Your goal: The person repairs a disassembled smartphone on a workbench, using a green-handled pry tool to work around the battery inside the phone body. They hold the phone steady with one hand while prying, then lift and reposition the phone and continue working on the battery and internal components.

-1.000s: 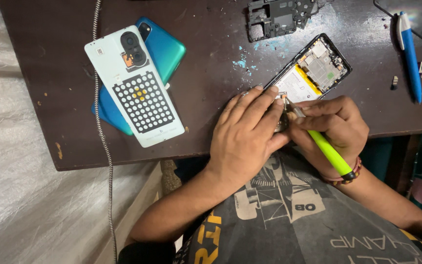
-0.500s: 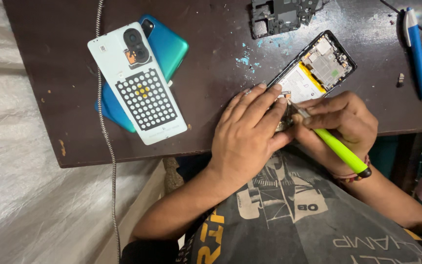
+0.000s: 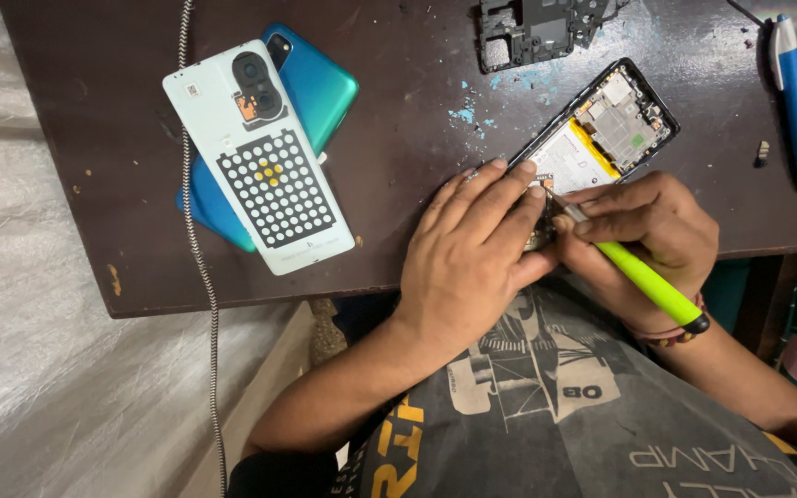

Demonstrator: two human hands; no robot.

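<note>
Dark brown wood forms the tabletop (image 3: 417, 111), scuffed and flecked with bits of light blue residue near its middle. Beyond its left edge we see pale, translucent sheeting (image 3: 39, 304), and a braided cable (image 3: 197, 249) runs down across the tabletop's left part and over its near edge.

Toward the left part of the tabletop lies a white back cover (image 3: 260, 157), inner face up, with a black perforated patch. It rests on a teal phone (image 3: 317, 85). At the far edge sits a black inner frame piece (image 3: 532, 28). Near the right edge lies a blue and white pen-shaped tool (image 3: 793, 97), with a few small parts just beside it.

An opened phone (image 3: 601, 129) lies tilted near the near edge, right of centre, with its circuit board and white battery exposed.

Our left hand (image 3: 477, 263) lies flat, fingers extended and close together, fingertips pressing on the lower end of the opened phone. Our right hand (image 3: 652, 240) is closed around a green-handled screwdriver (image 3: 648, 281), fingers pinched near its metal shaft. The tip meets the phone's lower end, just beside the left fingertips.
</note>
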